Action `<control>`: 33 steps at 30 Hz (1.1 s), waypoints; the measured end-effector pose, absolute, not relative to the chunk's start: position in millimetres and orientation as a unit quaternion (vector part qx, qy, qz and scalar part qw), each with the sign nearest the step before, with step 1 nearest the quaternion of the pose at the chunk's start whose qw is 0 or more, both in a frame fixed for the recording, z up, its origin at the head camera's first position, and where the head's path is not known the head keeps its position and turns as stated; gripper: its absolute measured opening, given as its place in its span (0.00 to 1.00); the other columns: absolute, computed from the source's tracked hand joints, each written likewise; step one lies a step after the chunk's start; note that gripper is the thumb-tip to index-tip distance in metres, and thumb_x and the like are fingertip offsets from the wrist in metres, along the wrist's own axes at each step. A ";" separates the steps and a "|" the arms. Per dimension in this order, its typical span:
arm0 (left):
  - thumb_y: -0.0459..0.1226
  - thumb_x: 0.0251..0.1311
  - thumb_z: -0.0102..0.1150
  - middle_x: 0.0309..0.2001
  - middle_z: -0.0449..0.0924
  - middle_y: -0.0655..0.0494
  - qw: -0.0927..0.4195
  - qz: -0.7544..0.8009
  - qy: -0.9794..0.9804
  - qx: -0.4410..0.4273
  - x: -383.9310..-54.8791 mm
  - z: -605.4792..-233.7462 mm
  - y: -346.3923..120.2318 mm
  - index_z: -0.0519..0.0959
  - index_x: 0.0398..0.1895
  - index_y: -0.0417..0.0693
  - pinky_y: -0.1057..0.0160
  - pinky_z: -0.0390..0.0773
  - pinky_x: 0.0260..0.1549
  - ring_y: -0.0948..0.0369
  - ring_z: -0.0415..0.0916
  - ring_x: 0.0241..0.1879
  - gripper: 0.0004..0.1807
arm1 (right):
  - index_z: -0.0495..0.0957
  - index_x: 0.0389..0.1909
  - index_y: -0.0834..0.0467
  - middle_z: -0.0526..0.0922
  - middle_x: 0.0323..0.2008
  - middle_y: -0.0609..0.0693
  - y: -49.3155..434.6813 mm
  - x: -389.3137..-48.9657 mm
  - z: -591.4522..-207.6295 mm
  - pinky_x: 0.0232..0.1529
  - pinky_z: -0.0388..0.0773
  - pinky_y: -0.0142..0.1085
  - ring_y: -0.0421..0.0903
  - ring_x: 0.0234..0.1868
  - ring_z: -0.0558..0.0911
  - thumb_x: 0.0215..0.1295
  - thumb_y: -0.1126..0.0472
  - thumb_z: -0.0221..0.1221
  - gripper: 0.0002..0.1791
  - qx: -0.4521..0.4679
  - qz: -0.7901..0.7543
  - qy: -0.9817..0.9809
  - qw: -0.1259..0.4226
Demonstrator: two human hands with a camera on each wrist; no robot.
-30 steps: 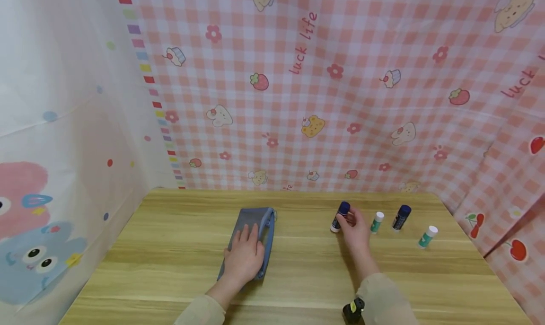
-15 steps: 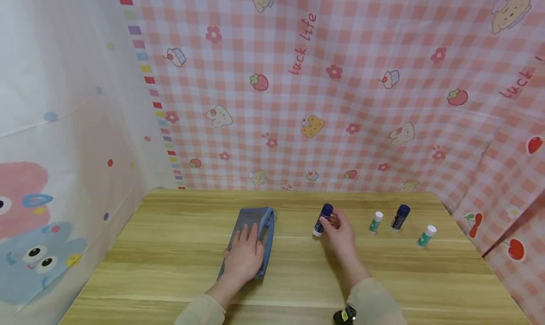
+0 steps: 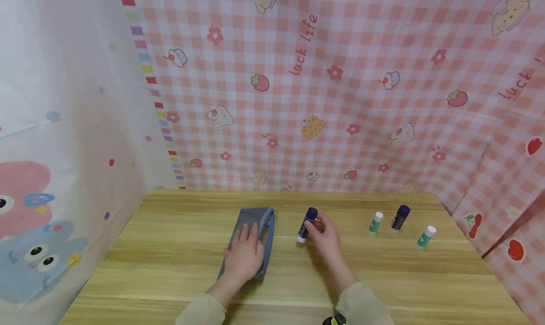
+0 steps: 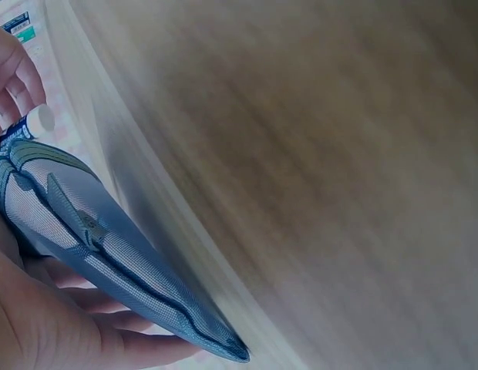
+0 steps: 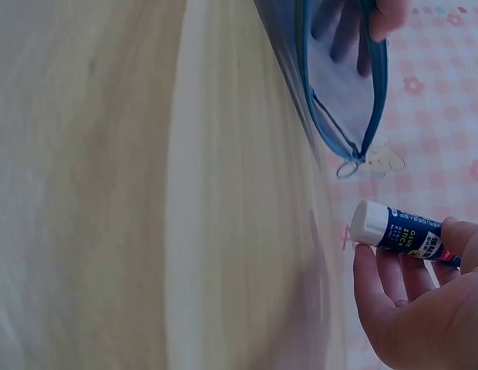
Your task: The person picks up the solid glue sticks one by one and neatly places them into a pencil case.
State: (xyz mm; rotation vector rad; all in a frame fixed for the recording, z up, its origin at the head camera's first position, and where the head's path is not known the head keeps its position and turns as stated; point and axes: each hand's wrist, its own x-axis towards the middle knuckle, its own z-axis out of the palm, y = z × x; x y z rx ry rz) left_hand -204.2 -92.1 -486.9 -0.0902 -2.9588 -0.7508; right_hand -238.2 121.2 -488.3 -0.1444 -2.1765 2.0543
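In the head view my left hand rests flat on a blue-grey mesh zip pouch, with its fingers spread over the top. The pouch's zipped side gapes open to the right, and the left wrist view shows its zip and pull tab. Between thumb and fingers my right hand holds a dark blue glue stick, tilted, white end down. The right wrist view shows the words on that glue stick, just apart from the pouch. Whether it touches the table cannot be told.
To the right stand a small green glue stick with a white cap, a dark blue one and another green one. The wooden table meets a pink checked cloth behind and a white cloth at left.
My right hand has carried the dark blue glue stick leftward, from near the standing glue sticks to closer by the pouch. The left hand and the pouch have stayed in place.
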 end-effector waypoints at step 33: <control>0.46 0.72 0.38 0.72 0.60 0.38 0.046 -0.242 -0.969 -0.023 -205.4 -486.1 -93.5 0.65 0.74 0.46 0.21 0.59 0.52 0.37 0.57 0.70 0.30 | 0.70 0.62 0.68 0.81 0.43 0.62 58.7 -238.5 -494.1 0.34 0.84 0.43 0.50 0.33 0.84 0.70 0.59 0.60 0.25 -0.026 0.666 -0.745 -0.025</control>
